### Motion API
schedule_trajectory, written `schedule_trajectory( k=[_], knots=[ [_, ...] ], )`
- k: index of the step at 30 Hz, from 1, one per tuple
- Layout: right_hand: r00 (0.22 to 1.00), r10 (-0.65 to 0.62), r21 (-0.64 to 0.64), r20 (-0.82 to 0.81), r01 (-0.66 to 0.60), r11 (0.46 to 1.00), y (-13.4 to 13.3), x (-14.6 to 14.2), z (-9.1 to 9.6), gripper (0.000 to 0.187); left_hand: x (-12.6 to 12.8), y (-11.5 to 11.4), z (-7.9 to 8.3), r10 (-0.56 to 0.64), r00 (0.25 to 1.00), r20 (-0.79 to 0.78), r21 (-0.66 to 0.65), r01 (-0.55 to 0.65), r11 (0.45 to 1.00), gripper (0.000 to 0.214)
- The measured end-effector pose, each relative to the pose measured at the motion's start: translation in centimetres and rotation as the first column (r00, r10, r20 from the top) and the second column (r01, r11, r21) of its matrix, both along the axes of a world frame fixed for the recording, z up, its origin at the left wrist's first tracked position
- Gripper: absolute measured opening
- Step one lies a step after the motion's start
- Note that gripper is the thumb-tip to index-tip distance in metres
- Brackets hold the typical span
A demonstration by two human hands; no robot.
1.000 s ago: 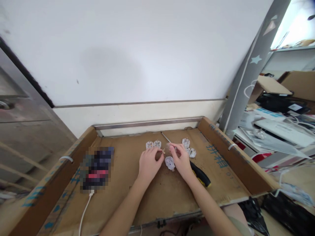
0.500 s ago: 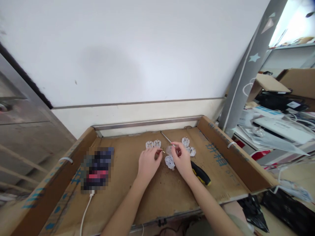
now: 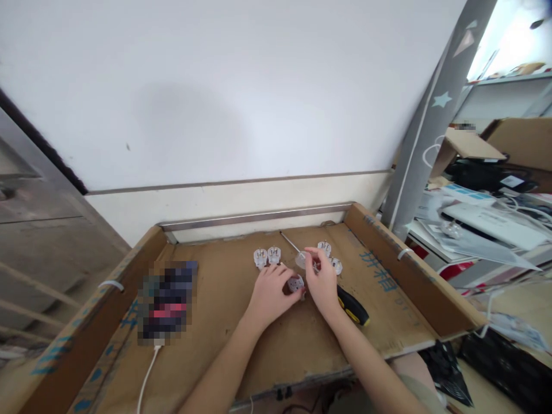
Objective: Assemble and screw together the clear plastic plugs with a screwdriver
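- A cardboard tray [image 3: 388, 282] sits on a bench below a white wall.
- Left hand [image 3: 271, 293] pinches one clear plug piece [image 3: 295, 283] on the tray floor.
- Right hand [image 3: 322, 279] pinches a clear cover [image 3: 301, 260].
- Four more plug pieces: two at left [image 3: 267, 256], two at right [image 3: 330, 257].
- One screwdriver [image 3: 352, 306] lies partly under the right wrist.

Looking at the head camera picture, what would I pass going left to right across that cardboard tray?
Blurred-out device with its white cable → pair of clear plugs → left hand → right hand → black-and-yellow screwdriver handle → tray's right wall.
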State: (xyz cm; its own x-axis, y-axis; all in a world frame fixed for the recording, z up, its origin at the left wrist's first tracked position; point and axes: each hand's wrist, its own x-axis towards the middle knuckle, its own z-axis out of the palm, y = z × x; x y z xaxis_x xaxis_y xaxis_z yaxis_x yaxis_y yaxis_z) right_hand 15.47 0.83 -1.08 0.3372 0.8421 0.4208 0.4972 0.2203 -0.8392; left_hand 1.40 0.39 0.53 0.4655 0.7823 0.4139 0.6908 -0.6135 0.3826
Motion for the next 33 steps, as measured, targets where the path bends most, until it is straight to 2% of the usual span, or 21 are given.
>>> schedule_trajectory(
  k=[3, 7, 11, 15, 18, 21, 24, 26, 28, 29, 31, 33],
  knots=[
    [0.997, -0.037, -0.011, 0.071, 0.037, 0.999, 0.0, 0.0, 0.1, 0.028, -0.2, 0.1, -0.1, -0.019, 0.999, -0.047, -0.03, 0.017, 0.999, 0.008],
    [0.989, -0.006, -0.033, 0.146, 0.011, 0.999, -0.1, -0.2, 0.0, 0.024, -0.8, 0.4, 0.2, 0.002, 1.0, -0.028, -0.051, -0.003, 0.999, 0.003],
    [0.99, 0.033, -0.026, 0.138, -0.029, 0.999, -0.3, -0.3, -0.1, 0.027, -0.7, 0.5, 0.0, 0.029, 0.993, 0.113, -0.05, -0.024, 0.998, 0.016],
    [0.988, 0.129, -0.012, 0.086, -0.129, 0.992, -0.2, -0.4, -0.1, 0.031, -0.4, 0.7, -0.4, 0.141, 0.946, 0.291, -0.157, -0.098, 0.983, 0.022],
    [0.979, 0.184, -0.017, 0.086, -0.183, 0.983, -0.1, -0.7, 0.1, 0.031, -0.6, 1.0, -0.6, 0.2, 0.897, 0.394, -0.228, -0.116, 0.967, 0.017],
    [0.977, 0.179, -0.019, 0.12, -0.178, 0.984, -1.3, -0.6, 0.7, 0.03, -1.0, 1.3, -0.6, 0.205, 0.88, 0.428, -0.221, -0.118, 0.968, 0.012],
    [0.974, 0.053, -0.011, 0.221, -0.052, 0.999, -4.8, 0.8, 0.6, 0.03, -1.0, 1.3, -0.4, 0.195, 0.887, 0.419, -0.144, -0.148, 0.979, 0.011],
    [0.865, -0.109, -0.015, 0.49, 0.133, 0.991, -7.6, 2.5, -0.3, 0.031, -0.7, 1.0, -0.3, 0.152, 0.901, 0.407, -0.095, -0.124, 0.988, 0.011],
    [0.772, -0.15, -0.033, 0.617, 0.215, 0.976, -10.0, 4.7, -1.5, 0.037, -0.2, 0.5, -0.3, 0.081, 0.931, 0.356, -0.052, -0.067, 0.996, 0.011],
    [0.756, -0.118, -0.067, 0.643, 0.21, 0.975, -10.8, 5.7, -2.0, 0.038, 0.0, 0.2, -0.3, 0.045, 0.95, 0.309, -0.029, -0.038, 0.999, 0.011],
    [0.803, -0.058, -0.125, 0.594, 0.163, 0.979, -11.6, 7.6, -2.1, 0.038, 0.5, -0.2, -0.3, -0.031, 0.983, 0.183, 0.015, 0.029, 0.999, 0.012],
    [0.901, -0.023, -0.103, 0.434, 0.075, 0.992, -11.5, 8.7, -0.9, 0.038, 0.9, -0.4, -0.4, -0.096, 0.993, 0.07, 0.047, 0.093, 0.995, 0.011]
  ],
)
